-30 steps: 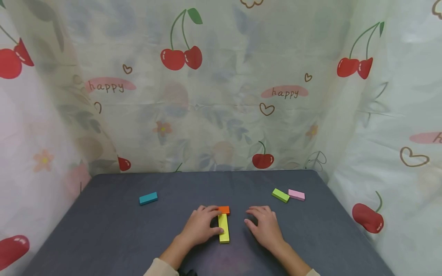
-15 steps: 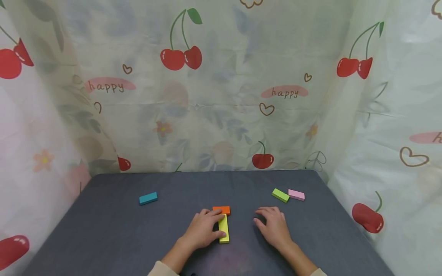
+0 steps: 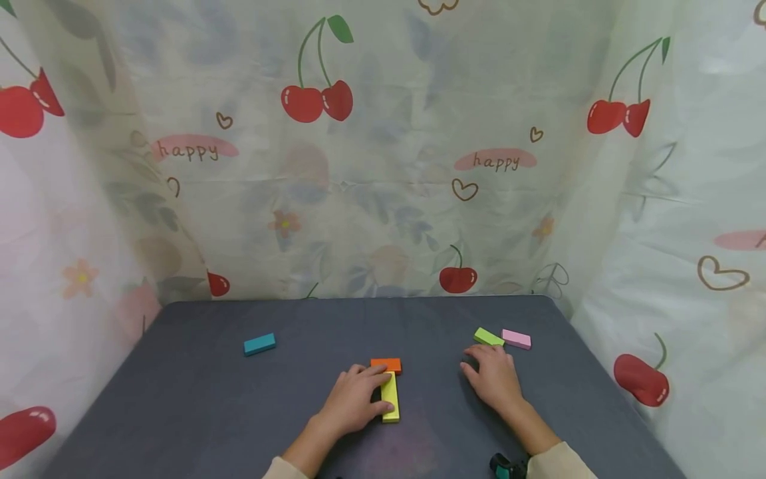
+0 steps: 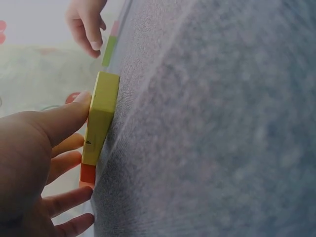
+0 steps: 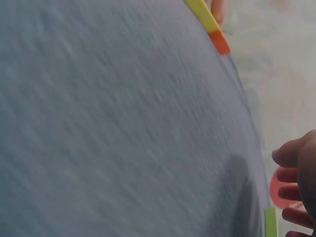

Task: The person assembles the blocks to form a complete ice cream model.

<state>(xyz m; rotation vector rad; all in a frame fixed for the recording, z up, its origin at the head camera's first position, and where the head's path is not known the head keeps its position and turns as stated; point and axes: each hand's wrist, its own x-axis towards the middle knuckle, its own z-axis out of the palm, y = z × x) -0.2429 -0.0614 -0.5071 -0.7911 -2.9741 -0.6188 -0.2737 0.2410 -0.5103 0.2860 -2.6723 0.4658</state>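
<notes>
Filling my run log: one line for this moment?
left hand: touches yellow block | right hand: open, by green block

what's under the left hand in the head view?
The left hand rests on the dark grey table, fingers on the long yellow block, just before the small orange block. Anything beneath the palm is hidden.

Five small blocks lie on the bench (image 3: 179,399): one teal block (image 3: 259,344), one orange block (image 3: 386,364), one yellow block (image 3: 391,397), one green block (image 3: 487,336) and one pink block (image 3: 516,339). Two hands are above the bench: one left hand (image 3: 352,401) and one right hand (image 3: 493,380).
</notes>
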